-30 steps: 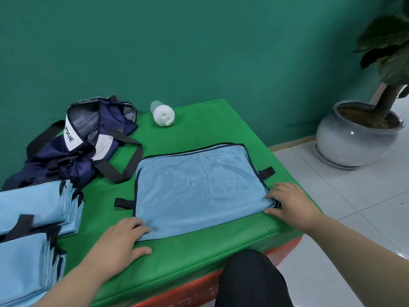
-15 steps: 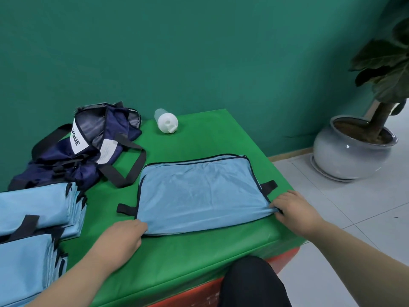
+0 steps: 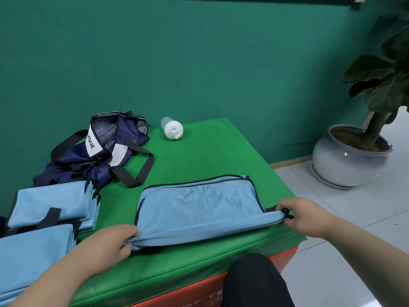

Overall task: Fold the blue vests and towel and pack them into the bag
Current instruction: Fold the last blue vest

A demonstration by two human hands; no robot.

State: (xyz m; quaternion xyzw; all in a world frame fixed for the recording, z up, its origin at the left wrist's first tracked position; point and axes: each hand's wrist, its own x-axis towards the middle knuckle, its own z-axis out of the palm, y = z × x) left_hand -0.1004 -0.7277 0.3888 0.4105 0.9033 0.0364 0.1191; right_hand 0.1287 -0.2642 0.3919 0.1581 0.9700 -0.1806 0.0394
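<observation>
A dark-clad knee [image 3: 254, 282] shows below the near edge of the green desk [image 3: 210, 156]. Just over that edge, the left hand [image 3: 110, 242] has its fingers curled round the near left corner of a light blue vest [image 3: 199, 207], and the right hand [image 3: 303, 216] pinches the near right corner. The hem is stretched between them and lifted off the desk, while the far, black-trimmed edge lies flat mid-desk. At the near left corner sits a pile of folded blue cloth [image 3: 33, 251], with a second pile [image 3: 51, 200] touching it just behind; both have black straps. Beyond them, at the far left corner, the navy bag [image 3: 93, 160] slumps with its mouth open and one handle trailing towards the vest. A white bottle [image 3: 172, 129] lies on its side by the far edge. On the floor to the right stands a potted plant [image 3: 347, 160].
</observation>
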